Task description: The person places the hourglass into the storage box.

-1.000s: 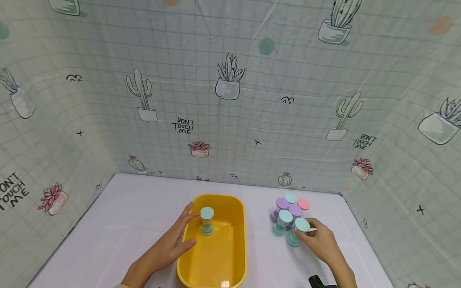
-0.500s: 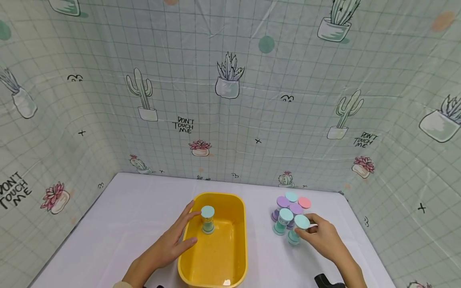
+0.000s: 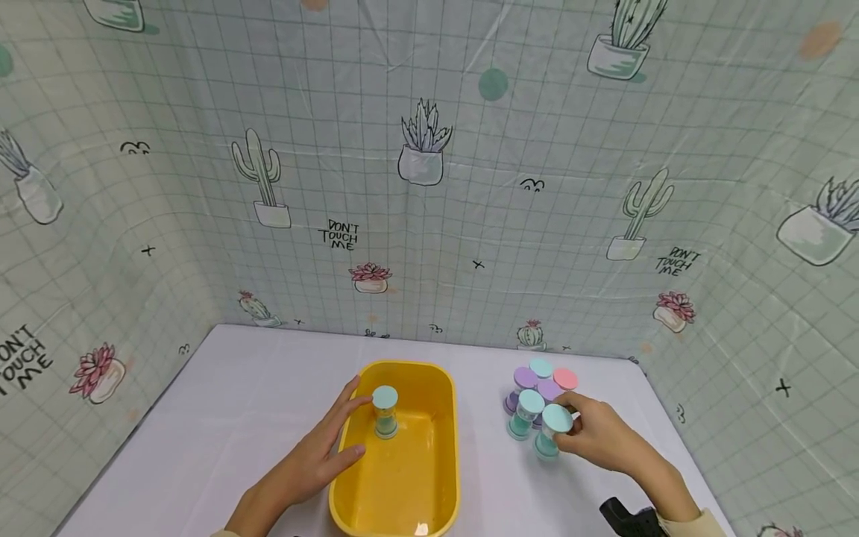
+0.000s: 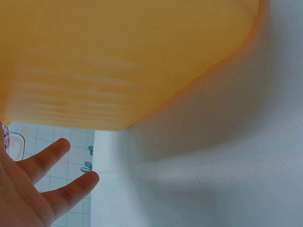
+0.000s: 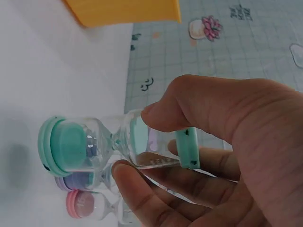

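My right hand (image 3: 600,436) holds a teal-capped hourglass (image 3: 556,420) by its upper part, at the front of a cluster of hourglasses on the table. In the right wrist view the thumb lies on the clear upper glass of this hourglass (image 5: 68,146), with fingers curled round the other side; teal sand fills the lower bulb. My left hand (image 3: 318,455) rests at the left rim of a yellow bin (image 3: 446,447), fingers spread over the edge. Inside the bin stands another teal-capped hourglass (image 3: 385,410), close to the left fingertips.
Beside the held hourglass stand another teal one (image 3: 530,404), purple ones (image 3: 526,378), a pink one (image 3: 566,379) and a teal one farther back (image 3: 540,368). A white cloth (image 3: 268,388) covers the table, with a patterned curtain (image 3: 470,224) behind and at the sides.
The right hand has shifted its fingers farther round the upper part of the front hourglass, and its wrist has swung right. The hourglass top has moved slightly left. The left hand stays put.
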Demonstrator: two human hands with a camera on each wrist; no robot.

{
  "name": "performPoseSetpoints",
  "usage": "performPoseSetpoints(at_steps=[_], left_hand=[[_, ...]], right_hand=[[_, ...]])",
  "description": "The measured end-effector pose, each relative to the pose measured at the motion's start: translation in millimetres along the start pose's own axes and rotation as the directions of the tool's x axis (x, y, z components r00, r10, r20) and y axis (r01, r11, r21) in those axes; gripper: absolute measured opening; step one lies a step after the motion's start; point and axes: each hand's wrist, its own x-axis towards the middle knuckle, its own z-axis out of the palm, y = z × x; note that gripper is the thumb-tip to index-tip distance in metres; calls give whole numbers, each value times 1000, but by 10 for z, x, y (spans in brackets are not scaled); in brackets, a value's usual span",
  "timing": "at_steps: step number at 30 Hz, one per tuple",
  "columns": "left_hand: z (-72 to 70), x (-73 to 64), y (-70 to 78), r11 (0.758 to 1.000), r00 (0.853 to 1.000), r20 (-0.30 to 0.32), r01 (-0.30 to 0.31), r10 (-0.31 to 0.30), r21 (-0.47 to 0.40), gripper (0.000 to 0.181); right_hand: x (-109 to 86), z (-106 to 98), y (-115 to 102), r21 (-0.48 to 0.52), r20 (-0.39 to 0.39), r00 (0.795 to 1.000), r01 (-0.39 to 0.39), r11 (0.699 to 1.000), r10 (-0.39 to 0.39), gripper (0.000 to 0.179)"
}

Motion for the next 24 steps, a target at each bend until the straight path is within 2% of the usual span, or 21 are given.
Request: performPoseSetpoints(at_steps=[5, 9, 15, 24], left_hand=[[-20, -6, 22, 1000, 1000, -1, 6, -6, 17, 55], [-29, 6, 29, 1000, 1000, -8, -1, 1, 17, 55], [-30, 14, 23, 1000, 1000, -10, -3, 3, 13, 55], [-15, 8, 36, 1000, 1000, 1, 7, -7, 5, 55]], right_hand=[[69, -97, -127, -16, 94, 992, 80, 997, -78, 43], [156, -180, -278, -27, 150, 985, 89, 996, -84, 43], [315, -281, -546, -87, 169, 977, 144, 986, -127, 39], [524, -419, -985, -84, 170, 967, 207, 975, -190, 34]])
